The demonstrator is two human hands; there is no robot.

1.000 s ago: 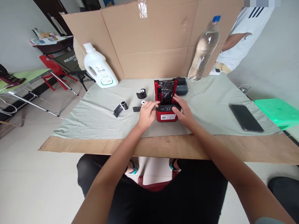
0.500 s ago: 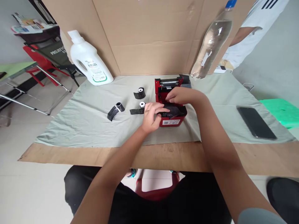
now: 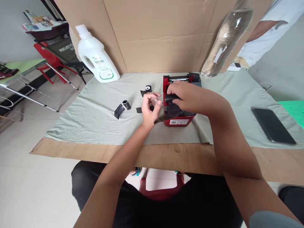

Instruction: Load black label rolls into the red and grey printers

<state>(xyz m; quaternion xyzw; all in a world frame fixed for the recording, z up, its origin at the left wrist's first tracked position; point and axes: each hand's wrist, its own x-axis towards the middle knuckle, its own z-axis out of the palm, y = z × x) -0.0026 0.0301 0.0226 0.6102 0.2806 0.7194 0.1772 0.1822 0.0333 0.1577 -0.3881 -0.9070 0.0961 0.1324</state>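
Observation:
A red and black label printer [image 3: 179,122] stands on the cloth with its lid raised. My right hand [image 3: 190,95] is closed around a black ribbon roll [image 3: 170,97] above the printer's open body. Loose black film [image 3: 174,109] hangs from that roll and trails left toward the heel of my left hand [image 3: 149,110]. The left hand is open, its fingers curved and thumb apart, just left of the printer. Behind it lies a small black ribbon roll [image 3: 148,88]; another black strip [image 3: 139,110] is partly hidden by it. Further left rests a third roll [image 3: 123,108] with its end unwound.
A white jug [image 3: 97,58] and a clear water bottle [image 3: 228,41] stand against the cardboard [image 3: 161,53]. A black phone [image 3: 273,125] lies at the right. Beyond the cardboard, a person's white sleeve [image 3: 282,15] shows. The wooden edge [image 3: 171,153] runs along the front.
My right hand has lifted the black ribbon roll up out of the printer's body. My left hand has come off the printer, its fingers opening. The whole view has shifted slightly.

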